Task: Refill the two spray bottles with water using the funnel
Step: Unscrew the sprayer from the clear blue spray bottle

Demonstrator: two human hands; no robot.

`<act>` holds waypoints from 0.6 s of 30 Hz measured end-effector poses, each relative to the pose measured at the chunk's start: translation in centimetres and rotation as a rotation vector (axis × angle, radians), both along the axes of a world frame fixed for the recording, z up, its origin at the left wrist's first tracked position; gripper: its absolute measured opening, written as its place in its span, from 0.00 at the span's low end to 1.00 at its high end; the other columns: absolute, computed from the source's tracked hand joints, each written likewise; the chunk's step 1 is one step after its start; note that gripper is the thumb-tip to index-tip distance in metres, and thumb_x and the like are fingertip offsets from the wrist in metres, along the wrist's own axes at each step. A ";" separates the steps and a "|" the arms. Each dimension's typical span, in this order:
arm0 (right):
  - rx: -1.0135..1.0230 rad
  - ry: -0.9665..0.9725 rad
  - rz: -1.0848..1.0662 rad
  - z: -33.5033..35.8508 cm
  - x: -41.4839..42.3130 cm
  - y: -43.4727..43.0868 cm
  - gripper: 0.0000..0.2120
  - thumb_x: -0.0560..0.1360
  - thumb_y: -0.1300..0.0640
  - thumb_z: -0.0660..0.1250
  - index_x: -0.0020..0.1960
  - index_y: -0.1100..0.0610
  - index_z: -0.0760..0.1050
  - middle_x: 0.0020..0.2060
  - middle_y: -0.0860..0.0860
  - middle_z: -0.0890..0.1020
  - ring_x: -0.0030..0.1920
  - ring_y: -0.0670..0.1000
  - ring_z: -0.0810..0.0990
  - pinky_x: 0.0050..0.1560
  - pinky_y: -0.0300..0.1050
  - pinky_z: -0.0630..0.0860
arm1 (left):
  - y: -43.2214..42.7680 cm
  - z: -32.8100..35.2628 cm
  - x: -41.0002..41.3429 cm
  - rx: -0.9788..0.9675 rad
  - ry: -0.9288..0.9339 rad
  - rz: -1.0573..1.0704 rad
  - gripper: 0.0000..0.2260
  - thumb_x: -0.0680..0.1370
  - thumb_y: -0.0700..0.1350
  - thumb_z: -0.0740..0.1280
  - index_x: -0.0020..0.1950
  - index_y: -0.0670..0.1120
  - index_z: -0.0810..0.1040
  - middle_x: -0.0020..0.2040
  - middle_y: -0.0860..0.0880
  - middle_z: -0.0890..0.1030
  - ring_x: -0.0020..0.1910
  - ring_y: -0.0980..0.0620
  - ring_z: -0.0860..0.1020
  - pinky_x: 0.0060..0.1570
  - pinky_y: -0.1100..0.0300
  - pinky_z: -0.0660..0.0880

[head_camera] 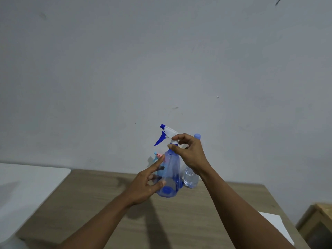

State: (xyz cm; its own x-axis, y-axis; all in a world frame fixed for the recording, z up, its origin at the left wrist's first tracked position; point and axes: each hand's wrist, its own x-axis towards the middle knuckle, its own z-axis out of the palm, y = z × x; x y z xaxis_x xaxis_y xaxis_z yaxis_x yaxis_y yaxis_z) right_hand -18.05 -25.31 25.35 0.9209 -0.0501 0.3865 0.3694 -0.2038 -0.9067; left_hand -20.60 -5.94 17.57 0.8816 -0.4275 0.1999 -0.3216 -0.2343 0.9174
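A clear blue spray bottle (172, 169) with a white and blue trigger head stands on the wooden table (100, 203) near the wall. My left hand (146, 184) wraps around its wide lower body. My right hand (188, 151) pinches the collar just under the trigger head. Behind the bottle on the left, a second sprayer with a pink and light-blue head (158, 156) is mostly hidden. A clear water bottle (191, 178) with a pale blue cap stands behind my right hand. No funnel is in view.
A white surface (27, 184) adjoins the table on the left. A white sheet (274, 225) lies at the table's right edge, and a wooden box (318, 223) sits lower right. A grey wall rises right behind the bottles.
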 end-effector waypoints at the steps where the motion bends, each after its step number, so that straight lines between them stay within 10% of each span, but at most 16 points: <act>1: -0.001 -0.003 -0.008 0.0 0.1 0.0 0.12 0.71 0.60 0.78 0.54 0.55 0.82 0.51 0.47 0.83 0.48 0.46 0.80 0.42 0.34 0.78 | -0.1 0.1 0.0 0.006 -0.002 0.003 0.33 0.76 0.51 0.72 0.72 0.72 0.57 0.70 0.55 0.72 0.65 0.49 0.77 0.58 0.54 0.80; 18: 0.035 -0.004 -0.004 -0.4 0.1 -0.3 0.10 0.74 0.64 0.74 0.52 0.53 0.82 0.50 0.45 0.84 0.53 0.47 0.82 0.51 0.39 0.80 | -1.1 -0.2 0.2 0.020 -0.061 0.041 0.32 0.78 0.46 0.71 0.71 0.70 0.57 0.67 0.59 0.71 0.64 0.50 0.77 0.53 0.68 0.78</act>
